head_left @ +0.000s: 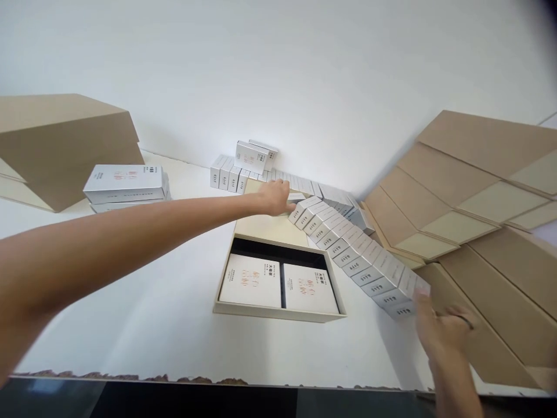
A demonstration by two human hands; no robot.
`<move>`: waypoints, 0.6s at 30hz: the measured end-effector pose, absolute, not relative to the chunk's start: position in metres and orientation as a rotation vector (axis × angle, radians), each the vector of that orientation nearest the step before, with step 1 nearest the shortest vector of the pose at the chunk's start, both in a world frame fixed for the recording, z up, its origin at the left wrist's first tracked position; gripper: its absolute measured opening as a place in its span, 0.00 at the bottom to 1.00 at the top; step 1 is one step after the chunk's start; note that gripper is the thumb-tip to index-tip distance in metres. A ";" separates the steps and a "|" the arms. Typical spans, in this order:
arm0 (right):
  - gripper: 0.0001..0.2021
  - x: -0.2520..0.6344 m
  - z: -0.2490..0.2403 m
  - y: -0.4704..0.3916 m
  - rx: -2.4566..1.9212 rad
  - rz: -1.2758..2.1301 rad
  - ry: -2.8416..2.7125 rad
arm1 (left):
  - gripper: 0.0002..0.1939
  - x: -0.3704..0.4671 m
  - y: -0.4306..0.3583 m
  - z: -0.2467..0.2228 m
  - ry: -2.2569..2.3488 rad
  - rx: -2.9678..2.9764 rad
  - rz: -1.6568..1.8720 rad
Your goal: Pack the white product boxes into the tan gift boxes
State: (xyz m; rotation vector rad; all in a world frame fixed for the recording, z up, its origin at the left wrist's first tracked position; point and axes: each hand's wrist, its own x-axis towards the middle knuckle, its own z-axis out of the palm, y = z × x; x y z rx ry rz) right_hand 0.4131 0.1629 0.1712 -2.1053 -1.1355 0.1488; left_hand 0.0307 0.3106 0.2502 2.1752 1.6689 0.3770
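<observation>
A long row of small white-silver boxes [357, 255] with dark print runs slantwise between my two hands. At its far end my left hand [275, 197] is curled, thumb against the end box. My right hand [441, 325] presses the near end, thumb on the last box; its other fingers are partly blurred. A shadow lies below the row; whether it is fully off the table I cannot tell. Left of the row is an open cream gift box [278, 316] with two white printed boxes [250, 281] side by side inside, and its lid part [272, 227] lies behind.
More small boxes [226, 172] line the wall, two lying on top. Larger white boxes [124, 183] are stacked at left beside a big tan box [69, 148]. Tan cartons [478, 168] pile up at right. The white table [152, 331] has a chipped front edge.
</observation>
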 end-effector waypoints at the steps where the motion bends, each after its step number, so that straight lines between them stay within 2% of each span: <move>1: 0.48 0.414 0.167 0.168 -2.131 0.227 -1.025 | 0.28 0.038 0.324 0.246 1.693 2.149 0.364; 4: 0.44 0.415 0.157 0.180 -2.110 0.375 -0.871 | 0.19 0.057 0.352 0.234 1.778 2.060 0.353; 7: 0.39 0.418 0.153 0.183 -2.064 0.427 -0.844 | 0.15 0.066 0.366 0.228 1.799 2.027 0.383; 12: 0.34 0.424 0.150 0.178 -1.951 0.561 -0.885 | 0.14 0.076 0.372 0.224 1.790 1.935 0.450; 18: 0.33 0.423 0.153 0.177 -1.888 0.631 -0.906 | 0.17 0.090 0.376 0.220 1.788 1.751 0.489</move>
